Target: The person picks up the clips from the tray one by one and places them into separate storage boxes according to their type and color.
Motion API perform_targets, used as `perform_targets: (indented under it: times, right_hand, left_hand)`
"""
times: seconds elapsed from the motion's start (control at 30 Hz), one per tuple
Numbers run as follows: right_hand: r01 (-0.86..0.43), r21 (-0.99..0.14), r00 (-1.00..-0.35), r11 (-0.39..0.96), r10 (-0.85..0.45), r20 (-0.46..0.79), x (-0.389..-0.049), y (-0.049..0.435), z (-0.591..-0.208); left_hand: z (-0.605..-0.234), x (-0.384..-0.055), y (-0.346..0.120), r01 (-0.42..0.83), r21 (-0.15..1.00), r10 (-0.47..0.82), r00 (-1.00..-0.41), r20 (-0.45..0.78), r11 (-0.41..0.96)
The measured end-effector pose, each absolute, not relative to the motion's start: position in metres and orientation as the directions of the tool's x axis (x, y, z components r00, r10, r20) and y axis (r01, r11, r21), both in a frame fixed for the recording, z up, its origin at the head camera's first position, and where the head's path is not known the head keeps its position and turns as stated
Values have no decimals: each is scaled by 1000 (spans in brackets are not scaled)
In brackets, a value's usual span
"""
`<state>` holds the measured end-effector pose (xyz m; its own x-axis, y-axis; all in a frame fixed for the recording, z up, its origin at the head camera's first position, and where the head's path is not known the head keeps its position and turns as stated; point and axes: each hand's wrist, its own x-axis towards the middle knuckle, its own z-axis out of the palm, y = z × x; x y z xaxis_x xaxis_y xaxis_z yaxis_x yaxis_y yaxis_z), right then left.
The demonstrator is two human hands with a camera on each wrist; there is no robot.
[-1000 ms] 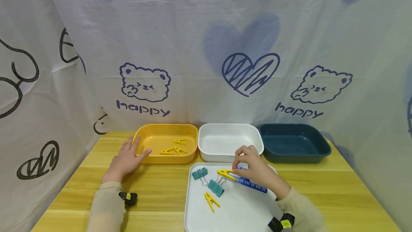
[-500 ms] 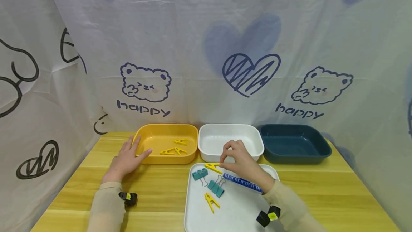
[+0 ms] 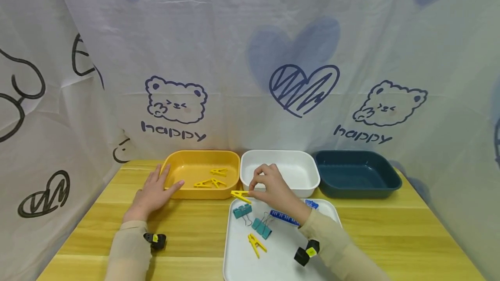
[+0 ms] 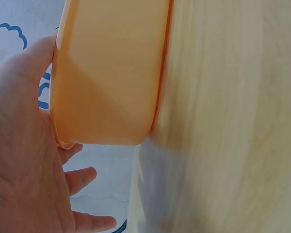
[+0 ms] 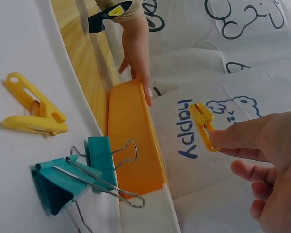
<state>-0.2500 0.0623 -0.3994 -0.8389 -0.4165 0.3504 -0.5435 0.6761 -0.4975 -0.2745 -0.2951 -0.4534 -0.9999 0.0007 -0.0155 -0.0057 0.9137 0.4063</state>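
Between thumb and forefinger my right hand [image 3: 273,187] pinches a yellow clothespin [image 3: 240,195], held above the back left edge of the white tray [image 3: 285,259]. The right wrist view shows the same clothespin [image 5: 203,127] at the fingertips. My left hand [image 3: 152,192] rests on the left end of the yellow bin [image 3: 183,193], fingers spread, thumb along the front rim. Several yellow clothespins [image 3: 218,171] lie inside that bin. On the tray are another yellow clothespin [image 3: 257,244], two teal binder clips [image 3: 261,228] and a blue strip with white marks [image 3: 284,217], partly hidden by my right arm.
A white bin [image 3: 308,168] and a dark blue bin [image 3: 357,192] stand to the right of the yellow one, in a row along the back of the wooden table [image 3: 187,237]. A small blue item [image 3: 311,204] lies at the tray's back. A printed curtain [image 3: 234,55] hangs behind.
My right hand has moved left across the tray with the clothespin, from over the blue strip toward the yellow bin. My left hand stays where it was.
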Motion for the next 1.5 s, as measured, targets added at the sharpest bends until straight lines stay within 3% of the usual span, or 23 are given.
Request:
perform_targets:
  times: [0.3, 0.9, 1.5]
  right_hand:
    - [-567, -473, -823, 674, -453, 342, -256, 41, -398]
    - [-487, -474, -873, 733, -409, 264, -270, 2, -411]
    - [-509, -428, -859, 747, -407, 311, -289, -30, -419]
  left_hand:
    - [-452, -275, -296, -7, 406, -1, -1000, -17, 914]
    - [-451, -272, -294, 6, 395, 3, -1000, 8, 919]
    - [-454, -275, -298, 19, 379, 5, -999, 36, 925]
